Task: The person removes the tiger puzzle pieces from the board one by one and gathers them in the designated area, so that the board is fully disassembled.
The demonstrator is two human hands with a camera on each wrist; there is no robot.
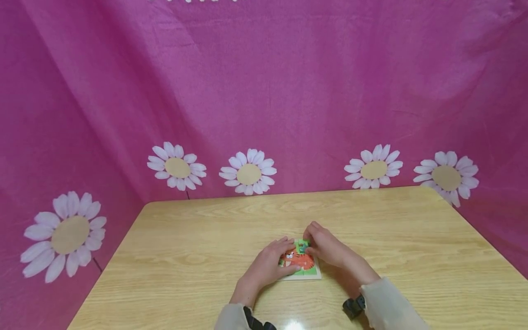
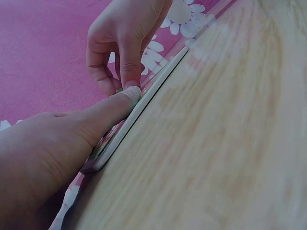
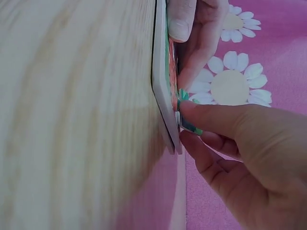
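Observation:
A small square jigsaw puzzle (image 1: pixel 304 263) with an orange striped animal on green lies on the table in a pale frame. My left hand (image 1: pixel 266 263) rests over its left side, the thumb laid across the picture near the front and the fingers toward the back. At the back right corner my right hand (image 1: pixel 327 245) pinches a green puzzle piece (image 3: pixel 192 126) between thumb and fingers. In the right wrist view this piece is tilted against the puzzle's surface. Part of the picture is hidden under the left hand.
The wooden table (image 1: pixel 185 256) has light grain and a glare spot near the front. A pink curtain (image 1: pixel 288 91) with white daisies hangs behind and along the left side. Dark straps with small devices (image 1: pixel 354 307) sit at both wrists.

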